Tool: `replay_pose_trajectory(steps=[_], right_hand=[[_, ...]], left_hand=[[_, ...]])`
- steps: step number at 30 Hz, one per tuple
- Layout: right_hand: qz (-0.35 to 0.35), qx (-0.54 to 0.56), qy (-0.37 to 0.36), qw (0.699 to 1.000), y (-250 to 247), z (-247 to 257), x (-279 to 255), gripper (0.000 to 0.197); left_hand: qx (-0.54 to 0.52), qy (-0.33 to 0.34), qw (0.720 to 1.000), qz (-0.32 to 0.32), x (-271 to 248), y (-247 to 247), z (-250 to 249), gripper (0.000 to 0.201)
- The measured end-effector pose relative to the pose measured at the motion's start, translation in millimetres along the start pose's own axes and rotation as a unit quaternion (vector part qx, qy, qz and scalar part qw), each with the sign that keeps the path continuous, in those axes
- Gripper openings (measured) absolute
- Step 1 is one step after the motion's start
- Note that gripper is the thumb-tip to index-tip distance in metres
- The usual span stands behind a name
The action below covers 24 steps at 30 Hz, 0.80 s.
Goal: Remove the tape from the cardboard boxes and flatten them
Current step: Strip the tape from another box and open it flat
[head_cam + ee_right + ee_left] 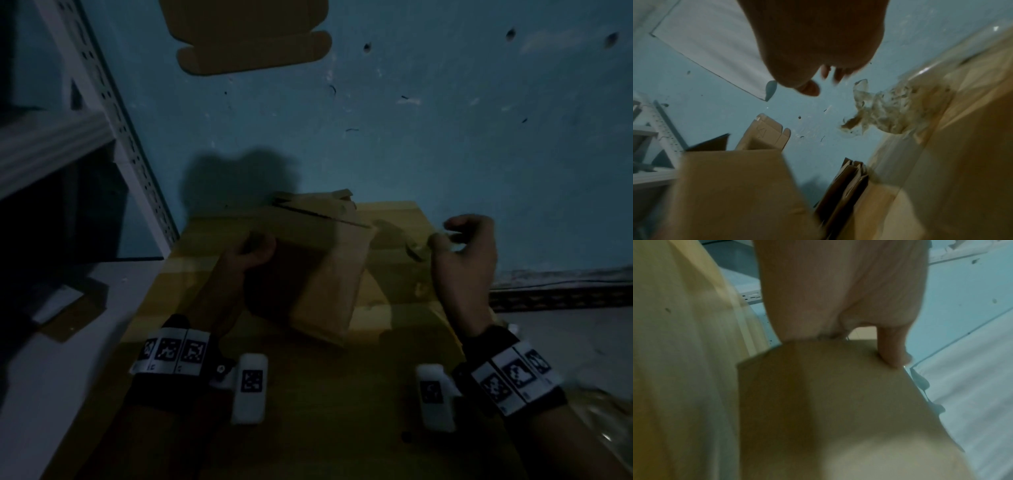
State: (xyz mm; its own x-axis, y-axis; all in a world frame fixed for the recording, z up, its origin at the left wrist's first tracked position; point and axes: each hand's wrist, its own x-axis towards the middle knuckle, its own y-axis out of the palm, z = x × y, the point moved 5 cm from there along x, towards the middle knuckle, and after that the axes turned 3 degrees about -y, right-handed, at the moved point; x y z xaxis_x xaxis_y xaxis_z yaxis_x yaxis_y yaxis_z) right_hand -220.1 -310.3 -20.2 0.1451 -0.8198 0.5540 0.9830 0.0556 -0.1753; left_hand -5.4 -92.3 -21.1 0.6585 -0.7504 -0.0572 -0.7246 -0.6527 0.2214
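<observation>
1. Your left hand [251, 251] grips the cardboard box [308, 270] at its far left corner; in the left wrist view the fingers [890, 350] curl over the box's upper edge and press into the board.
2. The box is plain brown corrugated cardboard with no visible print. It rests on a larger sheet of flattened yellowish cardboard [394, 342] directly in front of you, between your two hands.
3. The box's long axis runs from near you toward the far side, leaning slightly left to right as it nears you. Its far end shows a dark slit where the flaps part, and small flaps stand up at the far right corner.
4. The left face of the box lies in shadow; the right face is lighter.
5. Your right hand [462, 253] is raised just right of the box, clear of it. Its thumb and fingers pinch a strip of clear tape [416, 248] that trails back toward the box's far right corner. Whether the tape is still stuck to the box cannot be determined; the head view is dark and blurred.
6. A crumpled wad of removed tape [890, 110] lies on the blue floor [445, 137] to your right.
7. Another flattened box [253, 37] lies on the floor farther ahead.
8. A white metal shelf [113, 113] stands at your left.
</observation>
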Motion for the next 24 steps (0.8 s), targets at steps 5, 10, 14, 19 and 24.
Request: replay_pose_trajectory(steps=[5,10,14,19,24], right_hand=[[0.101,0.105,0.032,0.989,25,13,-13,0.013],[0.201,0.117,0.070,0.970,41,11,-20,0.011],[0.283,0.154,0.151,0.935,50,11,-29,0.017],[0.291,0.188,0.170,0.922,48,9,-27,0.032],[0.291,0.205,0.170,0.919,47,11,-29,0.042]], left_hand=[[0.066,0.110,0.992,0.021,4,-1,-3,0.095],[0.083,0.176,0.979,0.060,-1,6,-8,0.085],[0.109,0.186,0.972,0.091,1,11,-7,0.086],[0.037,0.161,0.980,0.113,-1,12,-9,0.085],[-0.054,0.128,0.987,0.075,4,16,-3,0.035]])
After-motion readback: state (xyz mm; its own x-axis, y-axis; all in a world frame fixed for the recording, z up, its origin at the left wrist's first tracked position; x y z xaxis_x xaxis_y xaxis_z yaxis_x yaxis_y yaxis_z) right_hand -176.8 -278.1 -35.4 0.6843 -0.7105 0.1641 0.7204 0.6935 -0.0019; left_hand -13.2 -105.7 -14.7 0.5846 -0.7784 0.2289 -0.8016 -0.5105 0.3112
